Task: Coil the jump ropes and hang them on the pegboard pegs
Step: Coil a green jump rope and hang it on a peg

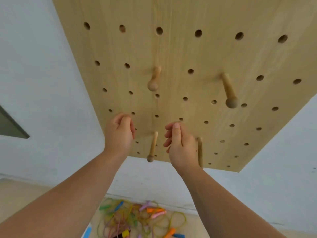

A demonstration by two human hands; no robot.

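A wooden pegboard (180, 54) hangs on the white wall and carries several round-tipped wooden pegs: one upper middle (153, 79), one upper right (229, 91), one low between my hands (152, 147), and one partly hidden behind my right hand (199, 152). No rope hangs on any peg. My left hand (119, 133) is raised in front of the board's lower left, fingers loosely curled, holding nothing. My right hand (180, 143) hovers beside the low peg, fingers also loosely curled and empty. A tangled pile of coloured jump ropes (140, 219) lies on the floor below.
White wall (42, 83) surrounds the board. A dark grey shape (10, 126) shows at the left edge. The light floor (20, 200) runs along the wall's base, with a blue item (88, 231) beside the rope pile.
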